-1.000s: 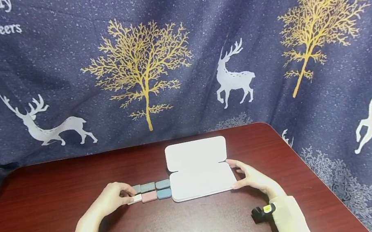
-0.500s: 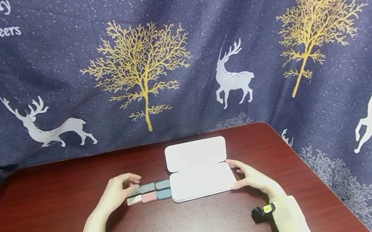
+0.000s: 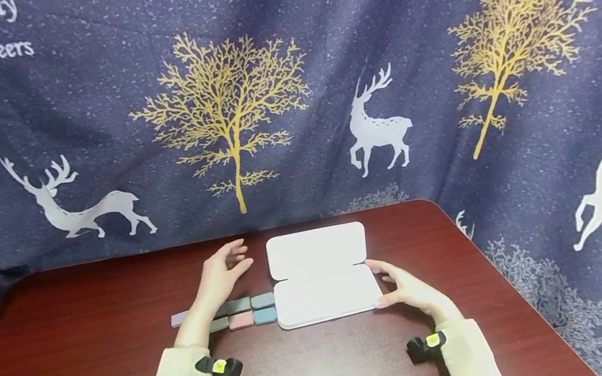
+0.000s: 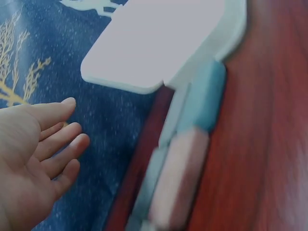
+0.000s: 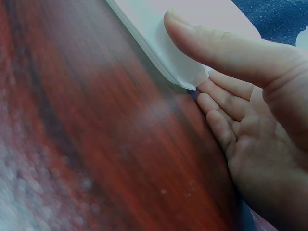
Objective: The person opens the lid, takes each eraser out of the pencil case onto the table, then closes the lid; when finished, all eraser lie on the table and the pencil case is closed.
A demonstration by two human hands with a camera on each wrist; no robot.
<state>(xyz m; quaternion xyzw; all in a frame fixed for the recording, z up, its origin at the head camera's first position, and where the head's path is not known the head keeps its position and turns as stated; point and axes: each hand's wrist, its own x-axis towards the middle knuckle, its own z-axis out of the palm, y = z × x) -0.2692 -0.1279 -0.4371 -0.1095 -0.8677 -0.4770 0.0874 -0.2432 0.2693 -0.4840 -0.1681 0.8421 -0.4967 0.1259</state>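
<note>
In the head view a white hinged case [image 3: 326,296] lies with its lid [image 3: 317,250] folded back. My right hand [image 3: 406,289] grips its right end; in the right wrist view the thumb [image 5: 211,43] is over the edge and the fingers are beside the corner. Left of the case sit two rows of small coloured blocks, among them a pink block [image 3: 241,320], a blue block [image 3: 265,316] and a dark green block [image 3: 240,305]. My left hand [image 3: 222,274] hovers behind these rows, fingers loosely bent, holding nothing. Its forearm hides part of the rows.
A lilac block [image 3: 179,319] shows left of my left forearm. Everything lies on a dark red wooden table [image 3: 86,306]. Behind its far edge hangs a blue cloth [image 3: 294,149] printed with deer and trees.
My left hand has left the blocks at the left of the rows and moved up and right, behind them. The lilac block has come into sight. My right hand and the case stay put.
</note>
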